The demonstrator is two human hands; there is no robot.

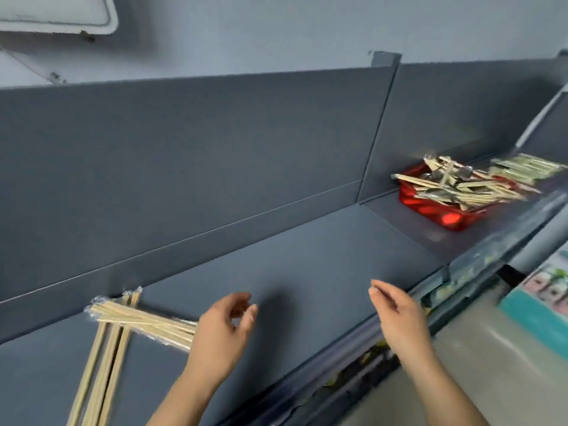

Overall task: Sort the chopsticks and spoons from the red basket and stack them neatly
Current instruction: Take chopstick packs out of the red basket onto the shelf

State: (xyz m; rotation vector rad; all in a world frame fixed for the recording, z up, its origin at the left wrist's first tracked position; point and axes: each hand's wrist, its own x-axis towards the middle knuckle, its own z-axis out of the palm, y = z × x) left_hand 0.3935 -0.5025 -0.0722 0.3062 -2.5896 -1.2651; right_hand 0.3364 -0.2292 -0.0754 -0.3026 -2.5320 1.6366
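Both hands hang empty low in the frame: the left hand (221, 330) loosely curled just beside the crossed chopsticks (138, 318) at lower left, the right hand (399, 318) with relaxed fingers. The red basket (436, 210), heaped with loose sticks and spoons (465, 172), sits at the far right on the grey shelf (307, 256), with a wrapped bundle (522, 167) behind it.

Bench (307, 256): grey, spread under the left hand (224, 330).
Back panel (184, 164): grey, upright, set beyond it.
Printed sheet (538, 296): coloured, seen right of the right hand (399, 318).
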